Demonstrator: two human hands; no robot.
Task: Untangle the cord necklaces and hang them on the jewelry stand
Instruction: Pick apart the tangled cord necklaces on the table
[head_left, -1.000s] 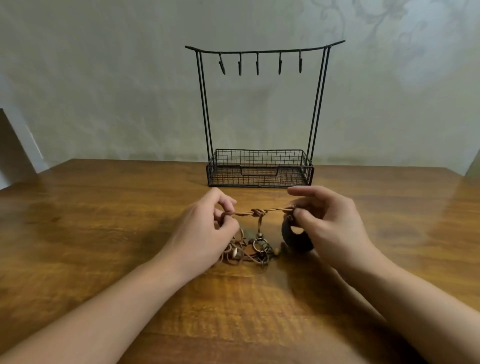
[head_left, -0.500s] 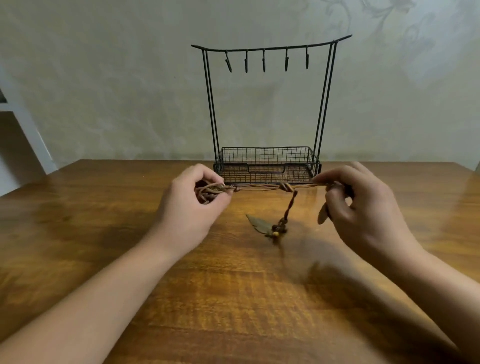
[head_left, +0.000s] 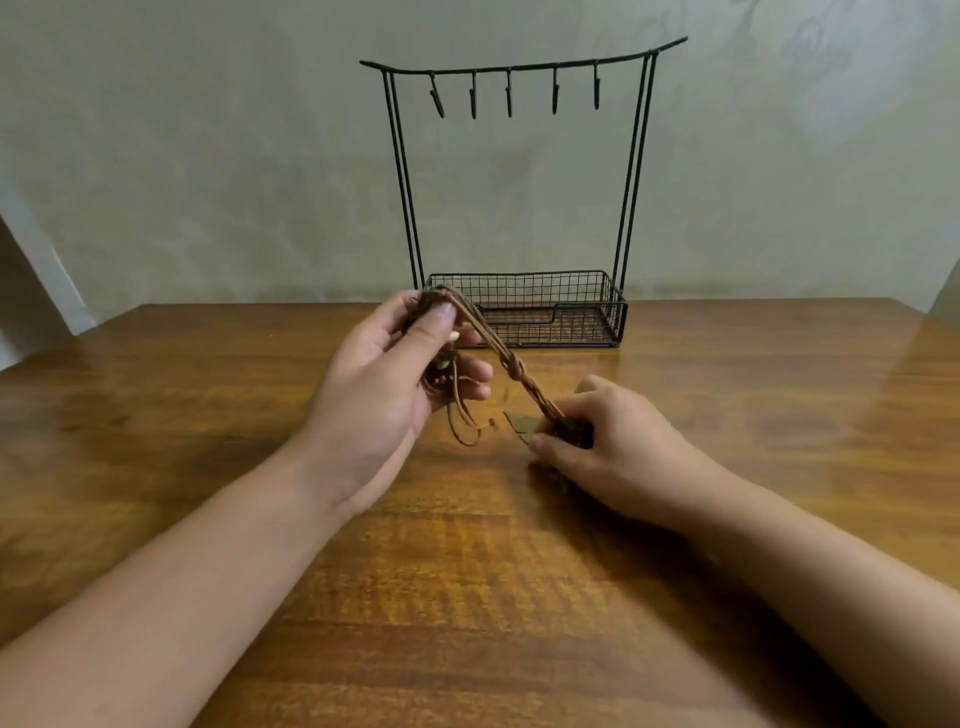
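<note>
I have the cord necklaces (head_left: 511, 371) strung between both hands above the wooden counter (head_left: 208, 415), in front of the black wire jewelry stand (head_left: 514, 208). My left hand (head_left: 384, 384) is raised, its grip closed round a bunched coil of brown cord with thumb and fingers curled over it; a few loose ends and small pale beads dangle under the palm. My right hand (head_left: 608, 441) sits low, near the counter, its grip pinching the other end where the dark pendants (head_left: 569, 431) gather, a flat leaf-shaped piece (head_left: 522, 425) sticking out beside the thumb.

Between the hands the cords run as one twisted bundle with a knot (head_left: 511, 364) roughly midway.

I judge these cords light and limp, with no stiffness of their own, so they will go wherever tension sends them. The surface looks like waxed or leather cord, likely grippy enough to bind at the knot when pulled hard. I would slacken the span, then pinch a single strand right next to the knot and work it loose, not haul on the ends. The pendants carry what little weight there is and may swing and re-tangle, so holding near them makes sense. The five hooks (head_left: 509, 98) on the stand's top bar hang bare.
</note>
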